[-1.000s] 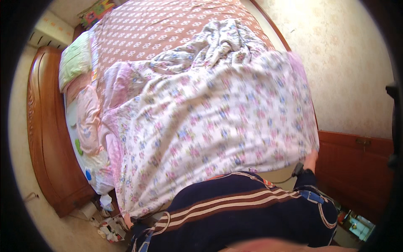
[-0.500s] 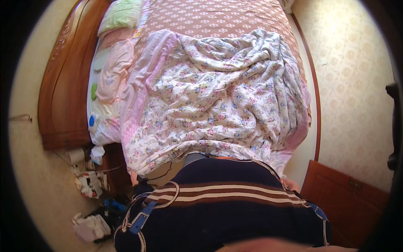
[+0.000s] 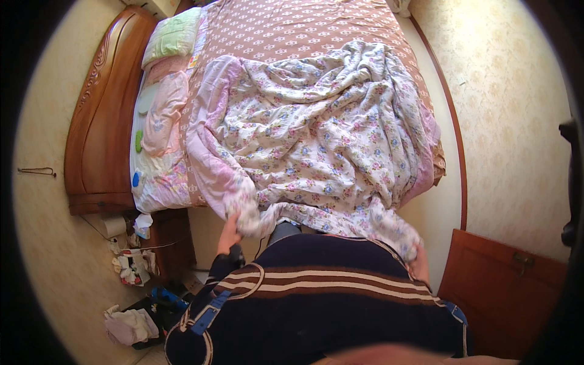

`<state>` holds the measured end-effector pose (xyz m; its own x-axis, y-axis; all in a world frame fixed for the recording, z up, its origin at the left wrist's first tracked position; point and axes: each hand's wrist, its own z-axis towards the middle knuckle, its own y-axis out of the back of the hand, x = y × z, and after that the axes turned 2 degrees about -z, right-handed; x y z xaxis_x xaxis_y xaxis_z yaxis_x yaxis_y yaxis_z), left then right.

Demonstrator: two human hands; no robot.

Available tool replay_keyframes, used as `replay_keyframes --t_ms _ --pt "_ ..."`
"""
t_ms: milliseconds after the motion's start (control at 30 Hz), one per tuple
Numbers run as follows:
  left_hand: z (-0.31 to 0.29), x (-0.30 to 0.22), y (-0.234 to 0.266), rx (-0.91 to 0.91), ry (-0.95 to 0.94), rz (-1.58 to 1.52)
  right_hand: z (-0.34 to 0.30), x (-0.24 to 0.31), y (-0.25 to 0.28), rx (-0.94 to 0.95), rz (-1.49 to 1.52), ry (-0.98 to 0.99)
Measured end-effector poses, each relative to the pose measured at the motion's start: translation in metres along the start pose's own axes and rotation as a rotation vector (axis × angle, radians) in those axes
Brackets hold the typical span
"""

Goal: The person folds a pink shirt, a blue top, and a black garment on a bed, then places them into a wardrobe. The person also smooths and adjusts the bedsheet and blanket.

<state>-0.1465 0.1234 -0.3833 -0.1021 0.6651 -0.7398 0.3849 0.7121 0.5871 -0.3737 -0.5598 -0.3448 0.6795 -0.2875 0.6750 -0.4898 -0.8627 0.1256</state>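
A rumpled quilt [image 3: 310, 140], white with small pink and blue flowers and a pink border, lies over the near part of the bed. My left hand [image 3: 230, 230] is closed on its near left corner, which is bunched and a little blurred. At the near right corner my right hand [image 3: 418, 258] grips the quilt too, its fingers partly covered by the cloth. Between the hands the quilt's near edge hangs close against my body. Beyond it the brown patterned bedsheet [image 3: 292, 27] shows.
A carved wooden headboard [image 3: 103, 115] stands at the left, beside a green pillow [image 3: 173, 36] and a pink pillow [image 3: 164, 112]. A nightstand [image 3: 167, 234] and a bag with clothes [image 3: 131, 325] are at the lower left. A reddish wooden panel [image 3: 493, 292] stands at the lower right.
My left hand has moved right and up, drawing the quilt's left corner inward and folding its pink border. My right hand has shifted slightly upward, still holding its corner.
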Motion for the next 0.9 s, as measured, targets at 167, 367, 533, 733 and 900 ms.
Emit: replay_keyframes --t_ms 167,367,533,733,900 --pt "0.139 -0.117 0.072 -0.562 -0.16 0.003 0.079 0.154 -0.013 -0.405 -0.979 0.785" --pt "0.113 -0.26 0.356 -0.998 -0.74 0.305 0.02 0.481 0.041 -0.831 -0.703 1.149" --pt "0.023 -0.294 0.425 -1.176 -0.71 0.061 -0.118 0.603 0.143 -1.138 -0.764 1.43" --pt "-0.039 -0.222 0.377 -1.104 -0.479 -0.23 -0.112 0.501 0.126 -0.91 -0.55 1.367" --pt "-0.067 -0.16 0.321 -1.03 -0.274 -0.376 -0.082 0.422 0.097 -0.725 -0.464 1.236"
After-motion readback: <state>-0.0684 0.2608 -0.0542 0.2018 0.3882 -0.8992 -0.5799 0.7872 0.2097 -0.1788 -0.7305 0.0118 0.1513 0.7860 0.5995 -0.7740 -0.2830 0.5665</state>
